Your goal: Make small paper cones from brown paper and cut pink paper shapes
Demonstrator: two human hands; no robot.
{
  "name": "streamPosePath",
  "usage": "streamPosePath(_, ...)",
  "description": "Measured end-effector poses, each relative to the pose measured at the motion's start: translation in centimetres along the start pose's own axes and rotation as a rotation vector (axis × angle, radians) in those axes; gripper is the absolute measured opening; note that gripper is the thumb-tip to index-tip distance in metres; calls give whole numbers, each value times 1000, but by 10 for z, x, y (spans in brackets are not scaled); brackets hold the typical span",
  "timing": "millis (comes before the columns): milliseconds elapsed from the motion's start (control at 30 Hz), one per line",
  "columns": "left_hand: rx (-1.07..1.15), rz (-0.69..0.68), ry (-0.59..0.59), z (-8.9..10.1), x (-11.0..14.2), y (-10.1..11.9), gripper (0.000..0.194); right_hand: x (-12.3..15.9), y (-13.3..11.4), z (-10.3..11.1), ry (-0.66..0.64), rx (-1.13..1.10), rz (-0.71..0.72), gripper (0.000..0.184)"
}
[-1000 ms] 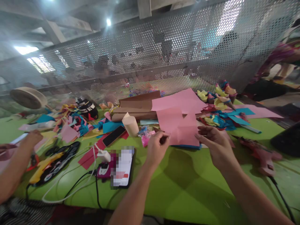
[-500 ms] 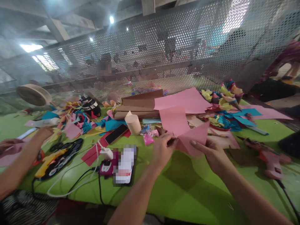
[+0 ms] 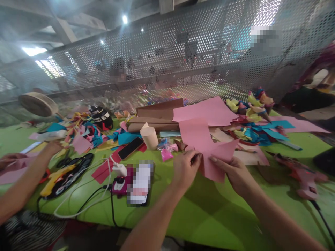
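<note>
Between my two hands I hold a piece of pink paper (image 3: pixel 215 170), bent and raised above the green table (image 3: pixel 193 216). My left hand (image 3: pixel 187 167) pinches its left edge, fingers curled together. My right hand (image 3: pixel 237 172) grips the right part, thumb lying on the front and fingers behind. Just beyond, a flat pink sheet (image 3: pixel 195 132) lies on the table, partly covered by the held piece. Left of my left hand are a small plastic bag with pink bits (image 3: pixel 166 153) and an upright cream paper roll (image 3: pixel 149 137).
A pink glue gun (image 3: pixel 306 181) lies on the right, its cord trailing forward. Phones, a charger (image 3: pixel 119 170), cables and a yellow glue gun (image 3: pixel 57 179) lie left. Another person's arm (image 3: pixel 28 177) reaches in there. Paper scraps and a large pink sheet (image 3: pixel 204 111) line the back.
The held paper has turned and folded, its lower part now hanging further down between my hands. Both hands have shifted slightly to the right.
</note>
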State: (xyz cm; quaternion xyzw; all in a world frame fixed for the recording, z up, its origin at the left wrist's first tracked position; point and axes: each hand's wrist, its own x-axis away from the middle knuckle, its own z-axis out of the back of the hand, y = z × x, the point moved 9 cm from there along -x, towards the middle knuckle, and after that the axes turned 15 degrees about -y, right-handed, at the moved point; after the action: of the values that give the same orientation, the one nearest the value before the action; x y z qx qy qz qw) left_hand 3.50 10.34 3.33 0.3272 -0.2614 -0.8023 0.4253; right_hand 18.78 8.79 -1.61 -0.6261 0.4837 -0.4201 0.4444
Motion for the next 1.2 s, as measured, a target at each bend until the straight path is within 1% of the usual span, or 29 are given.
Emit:
streamPosePath(67, 6, -10, -3, 0, 0, 1, 14, 0, 2, 1, 7, -19, -5, 47)
streamPosePath(167, -58, -17, 7, 0, 0, 4, 15, 0, 3, 3, 26, -34, 13, 46)
streamPosePath(333, -155, -19, 45, 1, 2, 9, 15, -3, 2, -3, -12, 8, 61, 46)
streamPosePath(400, -123, -25, 55, 1, 3, 9, 14, -2, 1, -1, 17, 9, 73, 48)
streamPosePath(467, -42, -20, 50, 0, 2, 6, 12, -1, 1, 1, 39, 13, 70, 48)
streamPosePath(600, 116, 2, 11, -3, 0, -2, 10, -1, 4, 4, 38, 0, 34, 46)
streamPosePath(700, 152, 0, -19, -6, -1, -3, 11, 0, 5, 7, 54, -19, 23, 45)
streamPosePath(800, 75, 1, -20, -6, -1, 0, 11, 0, 5, 5, 42, -15, 25, 46)
streamPosePath(933, -114, -9, 38, -2, 2, 8, 13, -1, 2, 2, 14, 47, 65, 47)
streamPosePath(1000, -151, -1, 66, 0, 4, 9, 13, -1, 2, 1, 11, 61, 72, 46)
streamPosePath(1100, -120, 12, 77, 0, 4, 7, 12, -2, 3, 4, 34, 47, 79, 46)
streamPosePath(1200, -8, -7, 55, -6, 2, 5, 17, -1, 3, 8, 89, 39, 94, 45)
